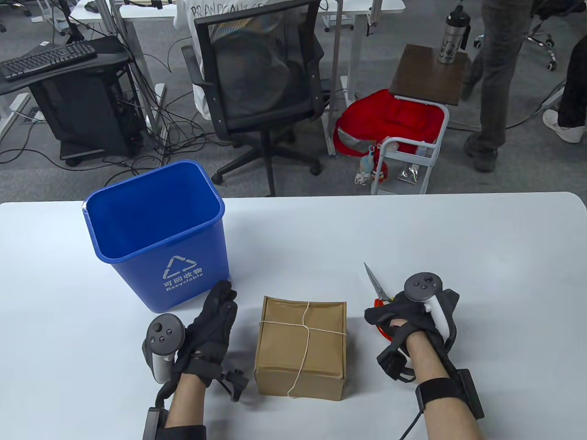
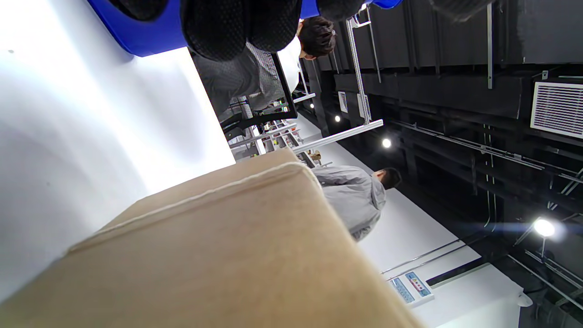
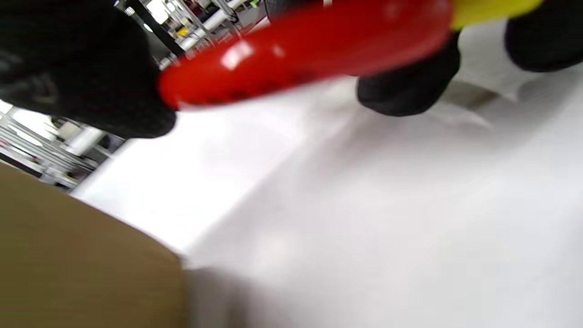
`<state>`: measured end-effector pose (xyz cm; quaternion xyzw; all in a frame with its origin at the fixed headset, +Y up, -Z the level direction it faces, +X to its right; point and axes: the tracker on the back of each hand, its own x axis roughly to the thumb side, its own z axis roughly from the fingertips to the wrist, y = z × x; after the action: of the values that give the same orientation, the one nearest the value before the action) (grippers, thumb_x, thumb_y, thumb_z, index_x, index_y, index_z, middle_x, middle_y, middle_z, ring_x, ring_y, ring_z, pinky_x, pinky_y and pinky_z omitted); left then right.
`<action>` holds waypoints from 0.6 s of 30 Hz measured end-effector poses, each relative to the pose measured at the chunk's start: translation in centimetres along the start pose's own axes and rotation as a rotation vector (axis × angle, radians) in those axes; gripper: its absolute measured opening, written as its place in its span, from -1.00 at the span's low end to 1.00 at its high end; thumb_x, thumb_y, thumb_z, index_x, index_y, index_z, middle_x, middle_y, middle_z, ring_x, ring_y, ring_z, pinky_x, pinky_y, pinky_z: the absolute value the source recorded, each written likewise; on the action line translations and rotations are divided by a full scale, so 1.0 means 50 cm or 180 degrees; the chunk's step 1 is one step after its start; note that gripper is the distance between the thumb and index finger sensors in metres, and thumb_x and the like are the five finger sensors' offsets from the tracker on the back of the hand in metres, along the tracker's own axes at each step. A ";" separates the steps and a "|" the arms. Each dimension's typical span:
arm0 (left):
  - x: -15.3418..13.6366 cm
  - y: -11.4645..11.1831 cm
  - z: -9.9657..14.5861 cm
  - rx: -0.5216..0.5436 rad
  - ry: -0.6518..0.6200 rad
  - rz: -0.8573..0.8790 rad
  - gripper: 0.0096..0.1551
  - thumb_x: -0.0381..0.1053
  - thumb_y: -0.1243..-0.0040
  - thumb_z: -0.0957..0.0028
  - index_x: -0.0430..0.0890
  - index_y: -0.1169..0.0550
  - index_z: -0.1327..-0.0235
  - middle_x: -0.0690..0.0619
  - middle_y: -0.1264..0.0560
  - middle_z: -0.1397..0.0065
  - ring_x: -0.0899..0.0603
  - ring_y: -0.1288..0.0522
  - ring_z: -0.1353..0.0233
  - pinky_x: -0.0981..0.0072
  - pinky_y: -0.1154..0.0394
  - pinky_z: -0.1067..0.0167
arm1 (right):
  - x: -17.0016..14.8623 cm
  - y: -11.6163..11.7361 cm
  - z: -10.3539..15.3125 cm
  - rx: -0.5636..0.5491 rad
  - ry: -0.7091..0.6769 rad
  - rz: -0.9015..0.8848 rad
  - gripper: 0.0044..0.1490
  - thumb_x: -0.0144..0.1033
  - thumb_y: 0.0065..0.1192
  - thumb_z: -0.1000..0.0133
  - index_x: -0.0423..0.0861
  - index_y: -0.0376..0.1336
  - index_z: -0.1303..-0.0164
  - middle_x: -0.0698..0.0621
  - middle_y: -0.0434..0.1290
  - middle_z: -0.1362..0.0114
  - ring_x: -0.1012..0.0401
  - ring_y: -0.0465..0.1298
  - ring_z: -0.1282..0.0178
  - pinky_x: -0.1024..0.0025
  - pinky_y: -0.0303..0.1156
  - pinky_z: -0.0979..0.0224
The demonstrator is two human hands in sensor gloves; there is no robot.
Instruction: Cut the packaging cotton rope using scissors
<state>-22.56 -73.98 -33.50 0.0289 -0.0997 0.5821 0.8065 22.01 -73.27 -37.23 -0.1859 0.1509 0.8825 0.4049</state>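
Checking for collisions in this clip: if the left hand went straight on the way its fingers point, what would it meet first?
Probably the blue recycling bin. The left hand lies beside the parcel, fingers pointing away from the person toward the bin's lower wall just ahead. Whether they already touch it is unclear.

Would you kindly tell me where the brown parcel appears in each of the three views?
Table view: brown parcel sits bottom centre, between the hands.
Left wrist view: fills the lower middle.
Right wrist view: blurred, bottom-left corner.
Shared landmark: the white table.
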 end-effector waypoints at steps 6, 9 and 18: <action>-0.001 -0.004 -0.001 -0.0054 0.0019 -0.0060 -0.16 0.26 0.08 -0.28 -0.08 -0.06 -0.71 -0.39 -0.14 -0.63 -0.58 -0.25 -0.52 -0.56 -0.14 -0.32 | 0.000 0.009 0.011 0.0094 -0.0500 -0.1017 0.21 -0.01 0.56 0.09 -0.30 -0.09 -0.46 -0.53 0.28 -0.36 -0.18 0.50 -0.02 -0.50 0.32 -0.15; -0.001 -0.004 0.001 -0.0061 0.0029 -0.0071 -0.16 0.26 0.08 -0.28 -0.09 -0.07 -0.71 -0.40 -0.14 -0.62 -0.58 -0.25 -0.52 -0.56 -0.14 -0.32 | -0.003 0.018 0.010 0.0072 -0.0517 -0.1685 0.05 -0.19 0.36 -0.04 -0.31 -0.14 -0.52 -0.54 0.25 -0.37 -0.20 0.48 -0.04 -0.49 0.30 -0.14; 0.016 -0.021 -0.002 -0.0285 -0.0046 -0.0425 -0.14 0.27 0.05 -0.28 -0.08 -0.05 -0.72 -0.39 -0.12 -0.64 -0.58 -0.22 -0.54 -0.57 -0.12 -0.33 | 0.053 0.010 0.036 0.0236 -0.1312 -0.1636 0.04 -0.36 0.63 0.03 -0.32 0.02 -0.49 -0.20 0.58 0.01 0.05 0.62 0.41 -0.26 0.57 0.08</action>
<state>-21.32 -73.53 -33.37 0.0036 -0.1292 0.5218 0.8432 19.63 -71.08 -36.78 -0.0205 0.0459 0.7644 0.6428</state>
